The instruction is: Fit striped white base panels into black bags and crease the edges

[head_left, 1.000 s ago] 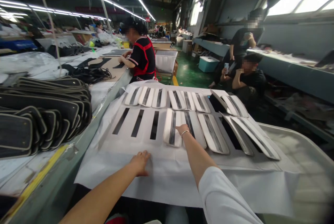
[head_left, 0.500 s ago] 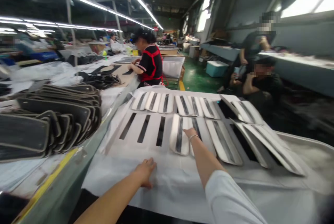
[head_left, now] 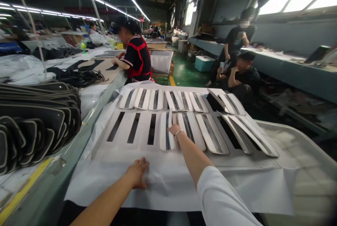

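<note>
My left hand (head_left: 138,174) lies flat and open on the near part of a white sheet (head_left: 163,180) spread over the table. My right hand (head_left: 174,129) reaches forward and grips the edge of a long white piece with a dark centre stripe (head_left: 165,133), whose right side is tipped up off the sheet. A thin bracelet sits on that wrist. To the left of this piece the white template (head_left: 123,141) shows three bare dark slots. To its right, and in a row behind it, lie several similar striped white pieces (head_left: 210,133).
A thick stack of black panels with pale edging (head_left: 37,120) fills the left bench. A co-worker in black with a red apron (head_left: 137,60) works at the far table. Two people (head_left: 242,71) are by the right wall bench. A pale tub rim (head_left: 302,141) lies at right.
The right edge of the striped white piece under my right hand has risen off the sheet. My left hand stays flat on the sheet. The view has swung slightly.
</note>
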### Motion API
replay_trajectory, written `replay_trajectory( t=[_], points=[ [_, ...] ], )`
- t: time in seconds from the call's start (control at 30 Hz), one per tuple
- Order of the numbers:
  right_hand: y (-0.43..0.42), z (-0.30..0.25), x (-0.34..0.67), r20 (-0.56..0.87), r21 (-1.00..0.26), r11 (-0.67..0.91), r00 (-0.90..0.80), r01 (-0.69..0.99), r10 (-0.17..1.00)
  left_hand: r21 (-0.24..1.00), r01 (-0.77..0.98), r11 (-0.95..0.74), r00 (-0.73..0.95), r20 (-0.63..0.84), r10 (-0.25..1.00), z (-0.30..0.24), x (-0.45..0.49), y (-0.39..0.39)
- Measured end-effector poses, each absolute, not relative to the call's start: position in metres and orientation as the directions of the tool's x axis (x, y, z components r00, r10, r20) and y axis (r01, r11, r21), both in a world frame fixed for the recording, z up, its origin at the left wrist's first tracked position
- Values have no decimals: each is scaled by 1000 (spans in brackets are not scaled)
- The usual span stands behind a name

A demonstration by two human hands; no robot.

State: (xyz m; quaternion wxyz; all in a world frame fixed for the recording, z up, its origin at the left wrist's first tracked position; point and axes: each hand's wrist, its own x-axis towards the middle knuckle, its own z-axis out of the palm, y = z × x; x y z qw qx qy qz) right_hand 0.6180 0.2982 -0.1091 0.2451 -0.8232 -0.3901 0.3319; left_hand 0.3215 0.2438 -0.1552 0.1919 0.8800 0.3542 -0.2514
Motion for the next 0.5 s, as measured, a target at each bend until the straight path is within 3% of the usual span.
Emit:
replay_trajectory(
  t=[0.13,0.23,0.37,0.5],
  points=[
    [282,-93,600,-282,-882,-374,313,287,907,178,714,-677,636,-571,520,-147,321,244],
    [273,-84,596,-169,-975,-203,298,88,939,194,712,-675,637,-581,506,-143,321,245],
    [271,-90,592,-111,-990,-61,452,-124,885,223,715,-663,647,-569,507,-143,316,249],
    [277,-89,597,-109,-976,44,647,-215,755,311,716,-625,674,-542,502,-145,307,252]
  ],
)
